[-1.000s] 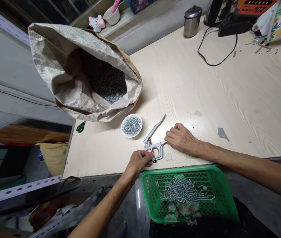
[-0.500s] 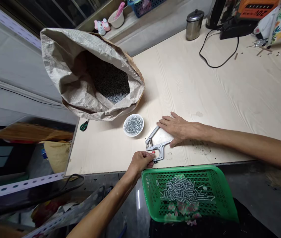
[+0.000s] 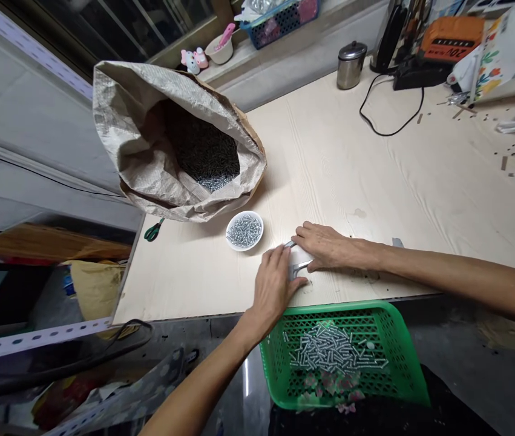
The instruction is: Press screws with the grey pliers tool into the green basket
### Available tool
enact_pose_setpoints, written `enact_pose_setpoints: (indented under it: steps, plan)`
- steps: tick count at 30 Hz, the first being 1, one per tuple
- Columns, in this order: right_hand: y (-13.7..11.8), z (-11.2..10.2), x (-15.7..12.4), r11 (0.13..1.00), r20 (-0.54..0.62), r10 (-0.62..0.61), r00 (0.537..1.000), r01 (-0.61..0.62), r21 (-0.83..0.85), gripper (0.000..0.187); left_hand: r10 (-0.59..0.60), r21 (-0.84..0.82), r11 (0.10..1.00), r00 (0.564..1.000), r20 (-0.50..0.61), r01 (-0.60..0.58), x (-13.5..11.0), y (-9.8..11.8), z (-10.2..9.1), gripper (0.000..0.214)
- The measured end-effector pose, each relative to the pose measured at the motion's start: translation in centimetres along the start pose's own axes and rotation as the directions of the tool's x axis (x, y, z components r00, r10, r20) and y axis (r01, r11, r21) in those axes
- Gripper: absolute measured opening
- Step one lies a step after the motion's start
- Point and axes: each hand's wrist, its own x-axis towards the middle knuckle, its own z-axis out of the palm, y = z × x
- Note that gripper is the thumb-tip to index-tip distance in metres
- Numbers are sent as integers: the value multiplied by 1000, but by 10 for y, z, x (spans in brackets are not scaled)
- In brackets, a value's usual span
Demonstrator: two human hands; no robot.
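Silver hand pliers that look like snap-fastener pliers (image 3: pixel 301 265) lie near the front edge of the table. My right hand (image 3: pixel 323 245) grips their handles, fingers on the upper handle and thumb by the lower one. Over the head end is my left hand (image 3: pixel 273 284), fingers on the far side and thumb on the near side; it hides the jaws. Just beyond it stands a white bowl (image 3: pixel 244 231) full of small silver screw-like pieces. Below the table edge, a green plastic basket (image 3: pixel 405 351) holds a pile of similar silver pieces (image 3: pixel 332 348).
A large woven sack (image 3: pixel 125 139) stands open at the back left with dark and silver pieces inside. Green-handled scissors (image 3: pixel 152 231) lie by the left edge. Farther back are a metal canister (image 3: pixel 351 65), a black cable (image 3: pixel 375 130) and an orange box (image 3: pixel 452 39).
My left hand has moved up and over the pliers' head from the lower jaw, where its fingertips were. My right hand remains on the handles. The view has shifted slightly.
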Motion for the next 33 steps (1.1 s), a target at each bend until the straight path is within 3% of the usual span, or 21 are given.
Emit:
enact_pose_setpoints:
  steps: [2,5,9,11,16,20,21,24,28,31,33]
  plan:
    - [1,1,-3,1000,9,15,1000,-15,9,52,120,23,992,991,58,-121,17,0,7,64]
    - [6,0,-10,997,9,81,997,-81,1,57,142,68,986,978,153,-154,37,-3,9,65]
    - [9,1,-17,995,-33,102,994,-102,-16,21,155,73,983,971,184,-171,44,-3,6,35]
    - [8,4,-16,995,-28,94,995,-94,-14,6,164,82,981,975,151,-178,43,-2,8,20]
    - [12,10,-13,997,-32,80,996,-79,16,8,142,147,977,984,109,-157,37,1,17,21]
    - [30,8,-17,998,-55,43,998,-41,40,33,170,159,974,985,-41,-161,15,15,27,23]
    - [34,8,-18,999,-60,31,998,-28,45,29,189,154,972,980,-60,-178,9,20,30,24]
    - [42,9,-14,998,-122,66,990,-65,14,11,200,111,974,980,6,-199,-4,33,36,16]
    - [43,13,0,991,-204,103,973,-118,-62,18,187,34,981,975,121,-193,-6,42,38,18]
    - [43,14,7,987,-214,80,974,-106,-117,19,221,-54,974,975,32,-219,-12,38,31,16]
    - [44,15,8,983,-224,63,973,-99,-156,20,120,-42,991,985,-128,-126,-19,29,23,19]
